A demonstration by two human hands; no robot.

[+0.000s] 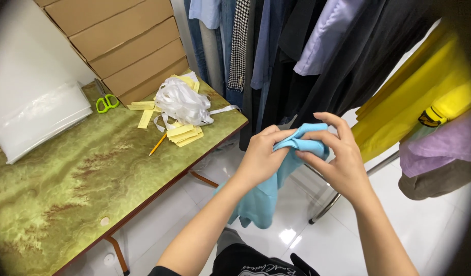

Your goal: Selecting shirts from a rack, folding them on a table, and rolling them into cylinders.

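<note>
Both hands are raised in front of the clothes rack (338, 197), clamped on one light blue garment (266, 197).

Left hand (261, 156): fingers curled over the bunched top of the garment, thumb side pressed against the cloth. Right hand (338, 158): fingers (327, 134) hooked over the same bunch from the other side, palm toward the left hand. The two hands are close together, the folded cloth between them.

The rest of the light blue garment hangs loose below the hands, above the white tiled floor (317, 245), to the right of the tabletop (66, 184).

Tabletop: green marbled surface with a dark red edge. On it, from the garment outward:
- tangle of white ribbon (182, 102), near the corner closest to the hands
- yellow paper strips (184, 134), touching and partly under the ribbon
- yellow pencil (158, 144), just beside the strips
- green-handled scissors (106, 102), beyond the ribbon
- stack of clear plastic bags (41, 120), at the far left
- stacked cardboard boxes (128, 46), behind the scissors

Dark and blue hung clothes (276, 46) lie beyond the hands; a yellow garment (419, 97) and a purple one (440, 145) hang right of them.
</note>
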